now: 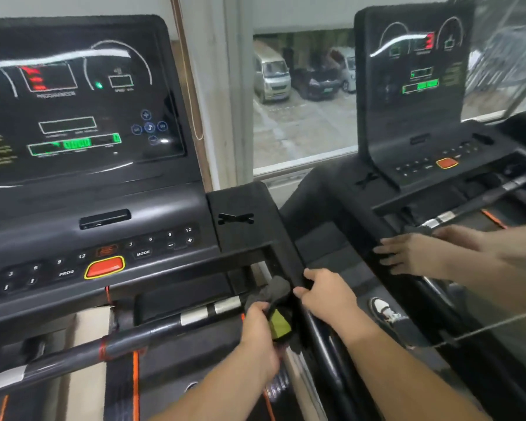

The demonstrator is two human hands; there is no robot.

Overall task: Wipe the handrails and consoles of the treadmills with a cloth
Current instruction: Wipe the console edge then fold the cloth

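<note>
The treadmill console (152, 208) fills the left of the head view, with a lit display and a red stop button (104, 266). Below it runs the front handlebar (134, 335), black with silver grip plates. My left hand (260, 338) grips a dark cloth (275, 291) with a yellow patch, bunched at the corner where the handlebar's right end meets the side handrail (286, 256). My right hand (327, 296) holds that black side handrail just right of the cloth, thumb on the inner edge and fingers wrapped over.
A mirror panel (498, 329) on the right reflects the console, both hands and a shoe. A window (301, 110) behind shows parked vehicles. The treadmill belt (119, 390) with orange stripes lies below the handlebar.
</note>
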